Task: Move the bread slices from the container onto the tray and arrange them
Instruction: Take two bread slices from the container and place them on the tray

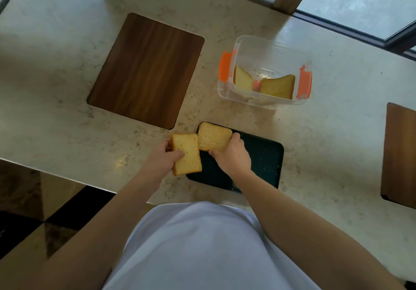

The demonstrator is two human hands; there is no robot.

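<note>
Left hand [165,157]: fingers closed on one bread slice [186,154] — at the tray's left edge, partly over the desk [56,64].
Right hand [233,155]: gripping a second slice [213,139] at the dark tray [265,159] (far-left corner).
Container [265,42]: clear, orange clips, beyond the tray — two slices [278,87] leaning inside.
Wooden board [146,69]: well left of it.

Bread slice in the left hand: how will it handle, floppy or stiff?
The bread slice is probably fairly stiff: it juts past the left hand without drooping. Likely light, since fingertips alone hold it. Its porous crumb suggests that hard pinching would dent or tear it.
</note>
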